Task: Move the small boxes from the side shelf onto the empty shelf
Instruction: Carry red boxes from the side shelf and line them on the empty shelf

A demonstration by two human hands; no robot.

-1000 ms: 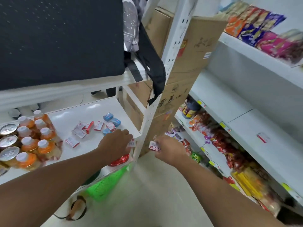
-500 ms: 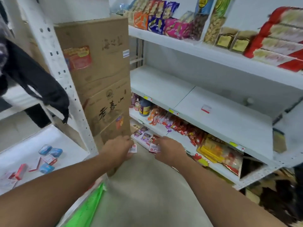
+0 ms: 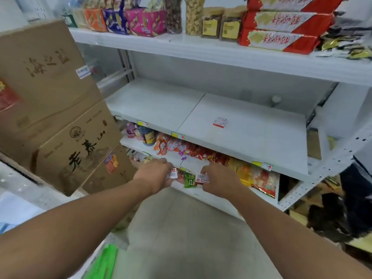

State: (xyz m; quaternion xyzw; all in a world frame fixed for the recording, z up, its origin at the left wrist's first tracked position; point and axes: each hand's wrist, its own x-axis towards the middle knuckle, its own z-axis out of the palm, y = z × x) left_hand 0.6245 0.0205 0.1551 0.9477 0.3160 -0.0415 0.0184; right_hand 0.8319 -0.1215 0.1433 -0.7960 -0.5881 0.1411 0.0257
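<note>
L hand (image 3: 155, 174) & R hand (image 3: 218, 179) gripping small boxes (image 3: 172, 174), mostly hidden

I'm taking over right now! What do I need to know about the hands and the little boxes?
Left hand: closed on a small box.
Right hand: closed on another small box.
Both hands are low, in front of the snack shelf, below the empty shelf.
Done: one red-and-white box already lies on the empty shelf.
Left: set down these two beside it. The side shelf is out of view, so I cannot tell how many remain.
</note>
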